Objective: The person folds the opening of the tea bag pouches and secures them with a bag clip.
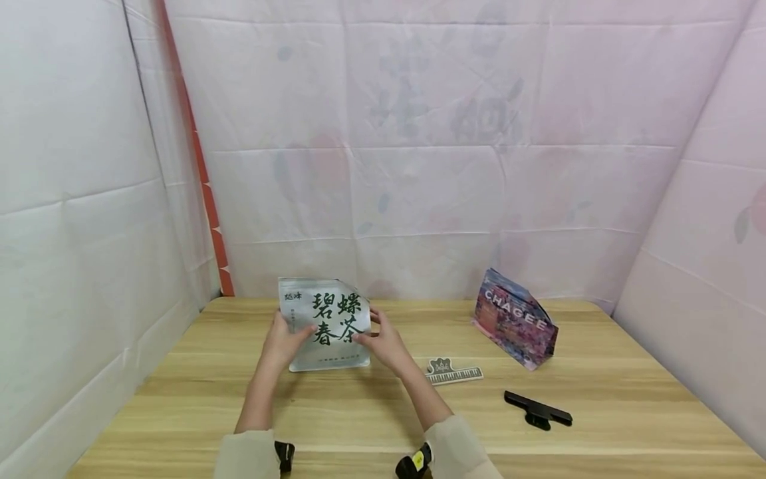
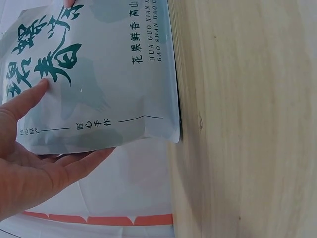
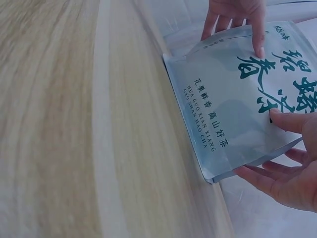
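Note:
A pale silver-green tea bag (image 1: pixel 330 356) with large dark green characters stands upright on the wooden table, its front facing me. My left hand (image 1: pixel 284 340) holds its left side, thumb across the front and the other fingers behind. On the right side my right hand (image 1: pixel 385 342) grips it the same way, thumb on the front. In the left wrist view the left fingers (image 2: pixel 81 166) reach behind the bag's edge, and its bottom edge is at the tabletop. The right wrist view shows both hands on the tea bag (image 3: pixel 223 99).
Right of the hands lies a white clip with a piano-key pattern (image 1: pixel 453 374). Nearer me to the right is a black clip (image 1: pixel 538 409). A colourful CHAGEE bag (image 1: pixel 514 319) stands at the back right of the table (image 1: pixel 197 386). Pale cloth walls (image 1: pixel 419 166) enclose the table.

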Tool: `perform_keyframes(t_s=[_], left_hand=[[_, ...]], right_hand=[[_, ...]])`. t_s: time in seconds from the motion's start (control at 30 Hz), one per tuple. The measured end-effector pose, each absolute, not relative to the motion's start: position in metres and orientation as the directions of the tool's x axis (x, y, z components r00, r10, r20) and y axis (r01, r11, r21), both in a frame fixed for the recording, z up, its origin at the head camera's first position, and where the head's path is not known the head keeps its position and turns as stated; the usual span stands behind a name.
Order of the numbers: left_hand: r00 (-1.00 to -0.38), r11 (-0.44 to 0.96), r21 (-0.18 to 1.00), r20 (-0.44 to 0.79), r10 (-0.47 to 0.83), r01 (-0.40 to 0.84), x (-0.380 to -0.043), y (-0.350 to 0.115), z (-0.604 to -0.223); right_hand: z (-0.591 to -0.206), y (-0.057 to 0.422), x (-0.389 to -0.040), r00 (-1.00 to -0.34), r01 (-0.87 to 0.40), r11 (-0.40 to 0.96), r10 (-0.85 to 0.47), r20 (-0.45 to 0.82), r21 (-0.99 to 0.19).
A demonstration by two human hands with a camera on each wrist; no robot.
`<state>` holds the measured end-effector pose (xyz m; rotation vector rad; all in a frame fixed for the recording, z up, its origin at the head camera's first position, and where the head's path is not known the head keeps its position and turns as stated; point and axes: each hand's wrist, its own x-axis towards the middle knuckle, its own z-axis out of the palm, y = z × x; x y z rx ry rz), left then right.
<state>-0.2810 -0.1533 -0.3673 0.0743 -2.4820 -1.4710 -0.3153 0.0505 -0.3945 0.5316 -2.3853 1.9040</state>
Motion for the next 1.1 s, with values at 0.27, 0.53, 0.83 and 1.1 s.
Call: perform_keyframes(t_s=[0.27, 0.53, 0.83, 1.1], left_hand=[[-0.969, 0.499, 0.863, 0.185, -0.163, 0.081, -0.283, -0.149, -0.367], [-0.969, 0.495, 0.865, 0.188, -0.159, 0.086, -0.283, -0.144, -0.369], [-0.973, 0.514, 0.855, 0.176, -0.151, 0.074, -0.282, -0.142, -0.369], [-0.975, 0.512, 0.855, 0.172, -0.140, 0.077, -0.281, -0.141, -0.367]], right_hand=[[-0.390, 0.056, -0.315, -0.946, -0.270, 0.187, -0.235, 0.223, -0.945], [-0.385, 0.063, -0.314, -0.945, -0.254, 0.190, -0.257, 0.202, -0.948], [-0.377, 0.067, -0.311, -0.954, -0.201, 0.158, -0.255, 0.156, -0.967], [-0.374, 0.068, -0.309, -0.960, -0.189, 0.184, -0.241, 0.142, -0.965]])
